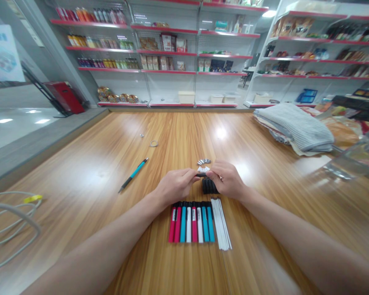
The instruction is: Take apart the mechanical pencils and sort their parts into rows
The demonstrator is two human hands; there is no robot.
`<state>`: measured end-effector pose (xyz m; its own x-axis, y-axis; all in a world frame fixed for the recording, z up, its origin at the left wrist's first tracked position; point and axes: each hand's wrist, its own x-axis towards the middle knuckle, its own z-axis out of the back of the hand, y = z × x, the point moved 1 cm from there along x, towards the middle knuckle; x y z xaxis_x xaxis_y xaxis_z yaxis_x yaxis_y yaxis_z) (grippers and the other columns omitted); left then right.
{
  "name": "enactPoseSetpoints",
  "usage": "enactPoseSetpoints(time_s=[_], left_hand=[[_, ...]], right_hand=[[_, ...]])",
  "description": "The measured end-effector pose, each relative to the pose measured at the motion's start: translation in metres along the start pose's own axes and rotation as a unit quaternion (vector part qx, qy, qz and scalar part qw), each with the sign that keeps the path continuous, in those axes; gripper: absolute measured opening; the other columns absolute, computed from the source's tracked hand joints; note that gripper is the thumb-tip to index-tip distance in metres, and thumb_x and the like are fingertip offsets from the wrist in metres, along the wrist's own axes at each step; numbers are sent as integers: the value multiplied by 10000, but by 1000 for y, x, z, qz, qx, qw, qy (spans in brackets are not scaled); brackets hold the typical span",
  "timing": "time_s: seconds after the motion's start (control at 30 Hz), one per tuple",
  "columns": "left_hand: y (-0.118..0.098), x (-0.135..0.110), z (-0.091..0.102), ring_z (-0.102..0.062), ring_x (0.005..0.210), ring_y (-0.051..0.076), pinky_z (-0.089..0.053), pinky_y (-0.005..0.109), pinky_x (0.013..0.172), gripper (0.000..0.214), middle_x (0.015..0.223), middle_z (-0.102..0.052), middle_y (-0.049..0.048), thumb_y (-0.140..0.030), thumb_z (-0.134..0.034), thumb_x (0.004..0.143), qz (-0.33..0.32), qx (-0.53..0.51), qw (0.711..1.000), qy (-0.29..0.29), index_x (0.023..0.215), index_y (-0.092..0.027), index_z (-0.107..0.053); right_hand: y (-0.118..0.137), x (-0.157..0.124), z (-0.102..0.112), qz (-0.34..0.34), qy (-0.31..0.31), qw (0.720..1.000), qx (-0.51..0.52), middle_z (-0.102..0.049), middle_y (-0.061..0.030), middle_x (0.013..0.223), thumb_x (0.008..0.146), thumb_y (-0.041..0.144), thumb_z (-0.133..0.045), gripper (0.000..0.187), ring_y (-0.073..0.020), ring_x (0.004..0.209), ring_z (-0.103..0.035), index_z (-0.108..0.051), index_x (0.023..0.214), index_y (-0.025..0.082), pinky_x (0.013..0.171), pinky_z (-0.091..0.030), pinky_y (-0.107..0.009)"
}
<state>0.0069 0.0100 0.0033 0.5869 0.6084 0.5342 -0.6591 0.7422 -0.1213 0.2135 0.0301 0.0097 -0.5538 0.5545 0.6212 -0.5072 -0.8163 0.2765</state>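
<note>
My left hand (177,185) and my right hand (226,179) meet over the middle of the table, each pinching one end of a small black pen grip (201,175). Just under my right hand lie several more black grips (208,186), partly covered by it. Beyond my fingers are small white pieces (203,169) and an arc of silver pen tips (204,161). Nearer to me, red, blue and white pen barrels (191,223) with black upper ends lie in a row. White ink refills (222,225) lie side by side to their right.
A blue and black pen (133,175) lies at the left. Farther back are a ring (154,143) and a small metal piece (142,135). A white cable (15,217) coils at the left edge. Folded cloth (295,125) and a clear container (356,155) occupy the right.
</note>
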Motion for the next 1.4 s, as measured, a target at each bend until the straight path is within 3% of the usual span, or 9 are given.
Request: enactPoseSetpoints(time_s=[0.13,0.3,0.43,0.57,0.8,1.0,1.23,1.4], left_hand=[[-3,0,0,-570,621,124,-401,231,549,224,751,-631,36,-274,-389,948,19,19,999,24,863,-166,-567],[-6,2,4,-608,713,139,-435,235,602,232,867,-650,51,-326,-395,950,26,1,1000,16,1015,-182,-565],[-7,3,5,-579,628,127,-396,232,549,272,776,-632,43,-331,-367,956,38,12,999,29,860,-165,-560],[-8,3,5,-577,616,129,-381,236,535,266,765,-638,34,-335,-365,956,51,-3,998,39,857,-171,-551],[-3,1,1,-621,715,152,-421,240,593,212,858,-661,42,-340,-411,943,71,-26,997,34,983,-185,-550],[0,0,-2,-607,658,142,-389,226,545,198,830,-656,28,-363,-439,931,72,-12,997,21,984,-188,-516],[-3,2,2,-578,683,132,-411,235,596,278,796,-616,32,-327,-338,966,66,-6,997,39,859,-176,-545],[-2,2,3,-592,730,140,-441,246,641,248,862,-622,42,-357,-380,954,74,-39,996,34,933,-179,-552]], right_hand=[[1,0,0,18,5,1000,9,-564,-47,681,924,266,-449,266,-166,698,-487,-558,698,177,654,-365,-305],[2,-1,2,20,-6,1000,-6,-546,-40,653,931,283,-432,295,-160,664,-481,-542,677,181,634,-361,-299],[3,-1,1,29,-3,999,-15,-551,-45,662,931,288,-432,292,-163,667,-478,-543,682,181,632,-363,-302],[4,-1,0,31,-3,999,-21,-560,-51,675,927,281,-441,284,-167,673,-473,-545,682,181,634,-370,-312],[1,0,2,31,-5,1000,-2,-646,-63,817,894,286,-523,147,-180,765,-524,-623,884,179,693,-414,-316],[-1,-1,1,16,10,999,-33,-605,-47,700,919,269,-472,250,-166,697,-494,-576,710,179,637,-376,-305],[1,0,1,27,9,999,-31,-607,-52,736,909,242,-483,178,-168,724,-497,-595,792,167,680,-395,-306],[2,1,2,25,-6,999,-21,-623,-51,771,893,237,-513,118,-170,739,-515,-594,838,172,677,-406,-301]])
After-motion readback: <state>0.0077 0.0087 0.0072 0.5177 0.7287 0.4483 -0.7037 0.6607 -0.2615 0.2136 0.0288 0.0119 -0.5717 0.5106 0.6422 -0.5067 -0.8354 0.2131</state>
